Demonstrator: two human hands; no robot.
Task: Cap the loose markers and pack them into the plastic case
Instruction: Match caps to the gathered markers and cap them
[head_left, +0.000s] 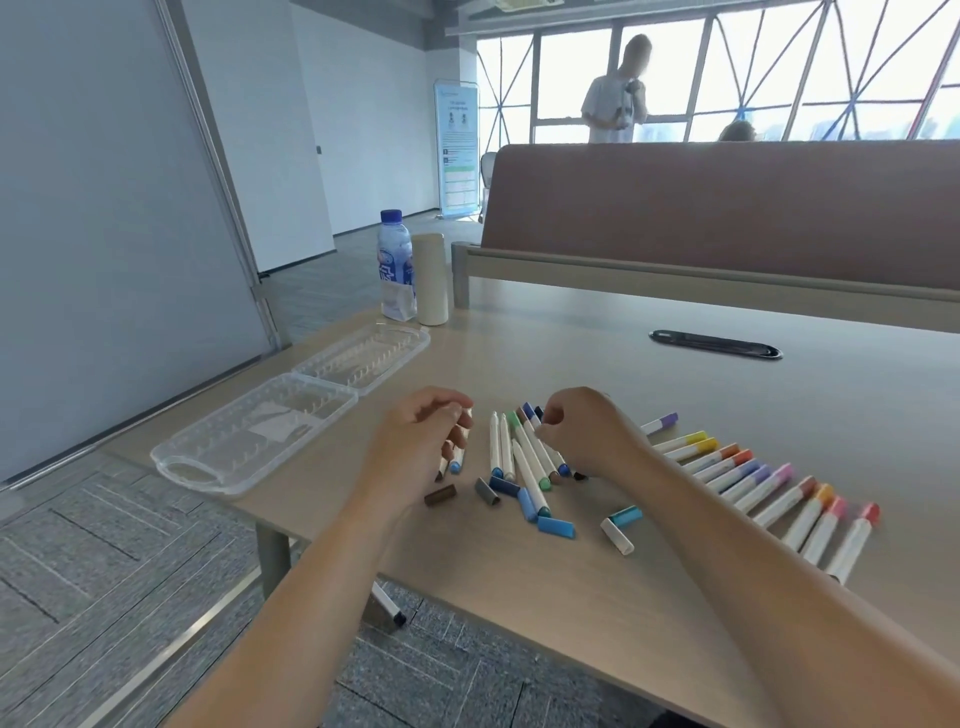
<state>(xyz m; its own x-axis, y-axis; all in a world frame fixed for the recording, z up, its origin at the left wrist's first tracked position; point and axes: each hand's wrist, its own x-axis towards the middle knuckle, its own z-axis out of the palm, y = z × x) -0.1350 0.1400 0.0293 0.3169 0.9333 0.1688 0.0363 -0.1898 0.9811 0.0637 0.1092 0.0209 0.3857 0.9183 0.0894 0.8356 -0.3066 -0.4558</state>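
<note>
My left hand (426, 441) curls round two or three uncapped markers (456, 460), their tips pointing down toward the table. My right hand (582, 431) reaches into a pile of uncapped white markers (524, 457) and pinches one near its top end. Loose caps lie in front of the pile: a brown cap (440, 495), a grey cap (487, 491), blue caps (556, 527) and a white cap (617, 536). A row of capped markers (753, 478) lies to the right, partly under my right forearm. The clear plastic case (249, 436) lies open at the left.
A water bottle (396, 265) and a cream cylinder (431, 278) stand at the table's far left corner. A black cable slot (716, 344) sits in the tabletop. One marker (388, 603) lies on the carpet under the table edge. A person stands by the far window.
</note>
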